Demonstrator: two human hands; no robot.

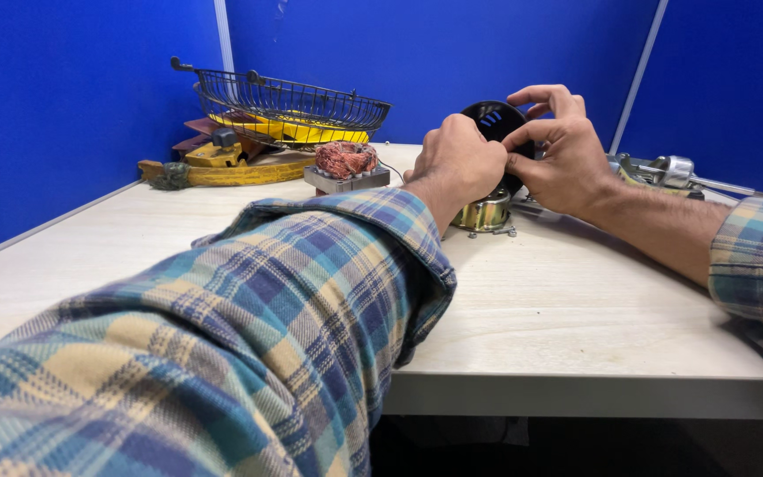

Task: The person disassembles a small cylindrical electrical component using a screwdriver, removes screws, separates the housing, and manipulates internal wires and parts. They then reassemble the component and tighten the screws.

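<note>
Centrally, head view: both hands meet above a brass housing (486, 212).
Left hand (457, 159): curled tight on a black cap (493, 119).
Right hand (558, 150): fingers pinching the cap's rim.
Handling: likely rigid, light; grip the rim.
Left of housing: copper coil (344, 160), wire basket (289, 102).

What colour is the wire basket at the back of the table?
Dark, nearly black wire basket, with yellow parts showing beneath it; head view.

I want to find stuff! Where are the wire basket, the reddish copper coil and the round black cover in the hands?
Dark wire basket (298, 95), head view, on its front rim.
Reddish copper coil (344, 159), head view, on the windings.
Round black cover (491, 117), head view, on its top.
</note>
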